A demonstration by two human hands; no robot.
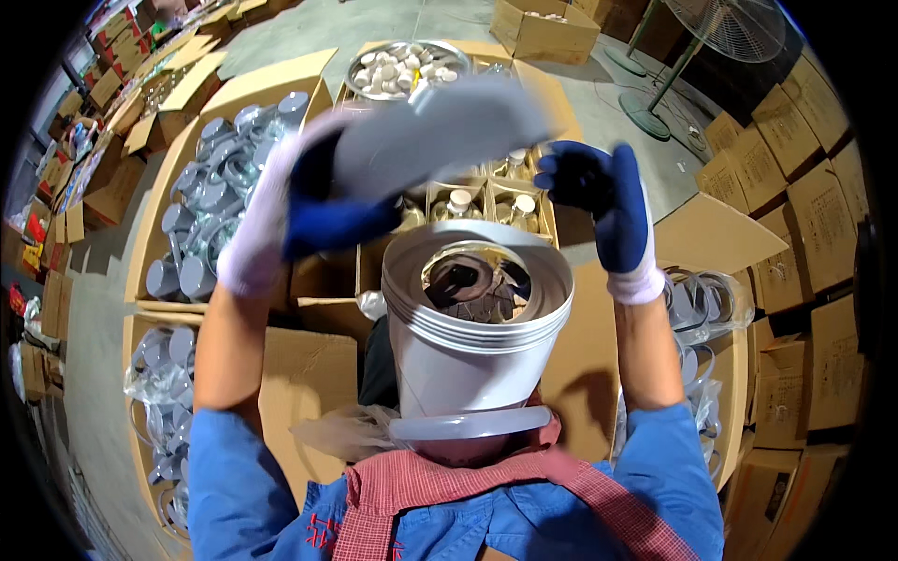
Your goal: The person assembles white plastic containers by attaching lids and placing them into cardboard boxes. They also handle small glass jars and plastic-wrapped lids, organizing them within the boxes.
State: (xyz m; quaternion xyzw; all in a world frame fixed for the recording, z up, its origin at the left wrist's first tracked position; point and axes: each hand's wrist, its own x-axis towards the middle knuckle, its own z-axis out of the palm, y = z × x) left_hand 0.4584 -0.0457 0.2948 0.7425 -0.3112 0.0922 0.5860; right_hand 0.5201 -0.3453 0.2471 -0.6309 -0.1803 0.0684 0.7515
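My left hand (323, 201), in a blue-and-white glove, grips a broad grey plastic piece (440, 136). Motion blurs the piece, so its exact kind cannot be told. Off to its right, my right hand (594, 196) is raised in a matching glove, fingers apart and nothing in them. Below and between both hands stands a white plastic bucket (468, 365) with a ridged rim. Inside it, a round opening with a shiny gold-coloured edge (472, 251) shows dark, reflective surfaces. A curved, pale grey plastic band (468, 424) crosses in front of the bucket's lower part.
Cartons of grey plastic parts with handles (215, 192) line the left; more bagged grey parts (697, 299) lie at right. Ahead, a divided carton holds white-capped glass jars (458, 204), with a metal bowl of pale caps (407, 70) behind. Stacked cartons (786, 215) and a standing fan (725, 33) are at right.
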